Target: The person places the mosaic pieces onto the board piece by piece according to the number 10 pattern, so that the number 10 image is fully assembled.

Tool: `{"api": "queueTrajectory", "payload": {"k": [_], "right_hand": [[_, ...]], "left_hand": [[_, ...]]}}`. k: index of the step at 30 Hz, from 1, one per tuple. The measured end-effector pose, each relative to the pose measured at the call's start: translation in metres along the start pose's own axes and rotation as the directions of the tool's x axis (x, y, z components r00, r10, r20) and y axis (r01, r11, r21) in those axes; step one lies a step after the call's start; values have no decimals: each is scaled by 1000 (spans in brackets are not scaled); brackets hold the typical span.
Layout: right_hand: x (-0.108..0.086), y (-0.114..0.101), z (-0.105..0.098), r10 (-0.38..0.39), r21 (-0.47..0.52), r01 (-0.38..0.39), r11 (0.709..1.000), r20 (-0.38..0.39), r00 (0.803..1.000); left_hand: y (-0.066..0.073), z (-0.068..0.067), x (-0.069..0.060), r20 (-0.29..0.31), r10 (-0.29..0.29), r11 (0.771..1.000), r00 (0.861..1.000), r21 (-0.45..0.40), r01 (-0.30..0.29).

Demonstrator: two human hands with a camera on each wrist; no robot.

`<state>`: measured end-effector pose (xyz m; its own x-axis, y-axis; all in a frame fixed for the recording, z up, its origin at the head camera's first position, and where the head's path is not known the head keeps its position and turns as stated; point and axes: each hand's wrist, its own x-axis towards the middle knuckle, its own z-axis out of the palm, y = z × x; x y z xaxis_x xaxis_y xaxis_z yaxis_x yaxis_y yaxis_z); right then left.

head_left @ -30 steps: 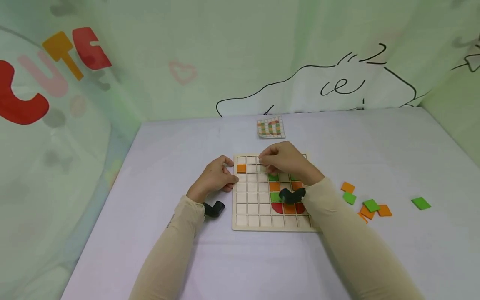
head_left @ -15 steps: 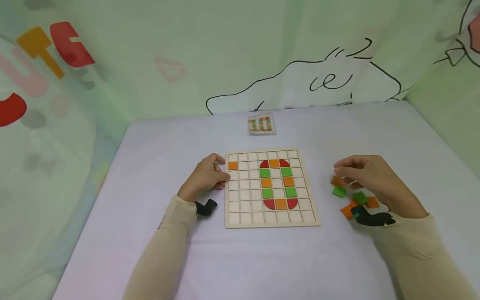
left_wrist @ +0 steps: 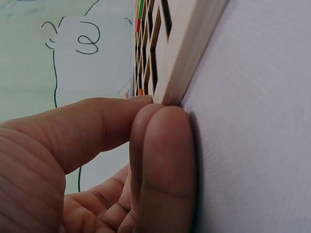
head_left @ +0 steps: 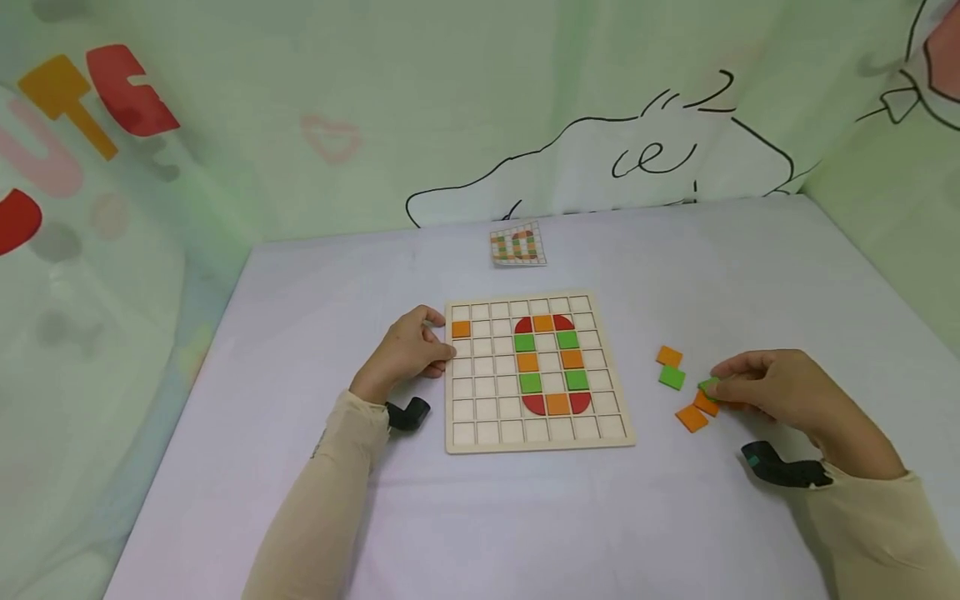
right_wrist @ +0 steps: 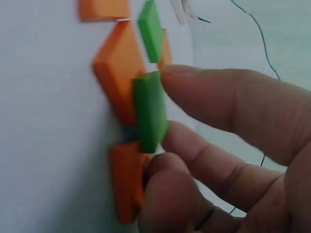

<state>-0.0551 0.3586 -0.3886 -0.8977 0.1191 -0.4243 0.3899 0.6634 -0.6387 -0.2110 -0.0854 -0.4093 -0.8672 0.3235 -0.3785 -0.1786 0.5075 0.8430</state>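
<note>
A wooden grid board lies on the table, with an oblong ring of red corner pieces, orange squares and green squares set in it. One orange square sits alone near its left edge. My left hand holds that edge; the left wrist view shows the thumb and fingers meeting at the board's rim. To the right of the board, my right hand pinches a green square tile between its fingertips. An orange tile lies right under it; another orange tile shows near the fingers.
A printed pattern card lies behind the board. Beside the right hand are loose tiles: an orange one, a green one and another orange one. A printed curtain stands along the table's back.
My right hand has left the board and moved right to the loose tiles, where it has taken hold of a green one. The left hand stays at the board's edge.
</note>
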Motion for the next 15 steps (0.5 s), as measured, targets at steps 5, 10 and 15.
{"api": "queueTrajectory", "payload": {"k": [5, 10, 15], "right_hand": [[2, -1, 3, -25, -23, 25, 999, -6, 1000], [2, -1, 2, -50, -11, 50, 999, -21, 999], [6, -8, 2, -61, 105, 62, 992, -14, 998]], "left_hand": [[0, -1, -1, -7, 0, 1000, 1000, 8, 0], [-2, 0, 2, 2, 5, 1000, 1000, -22, -5], [-3, -1, 2, -1, 11, 1000, 1000, -23, -11]]}}
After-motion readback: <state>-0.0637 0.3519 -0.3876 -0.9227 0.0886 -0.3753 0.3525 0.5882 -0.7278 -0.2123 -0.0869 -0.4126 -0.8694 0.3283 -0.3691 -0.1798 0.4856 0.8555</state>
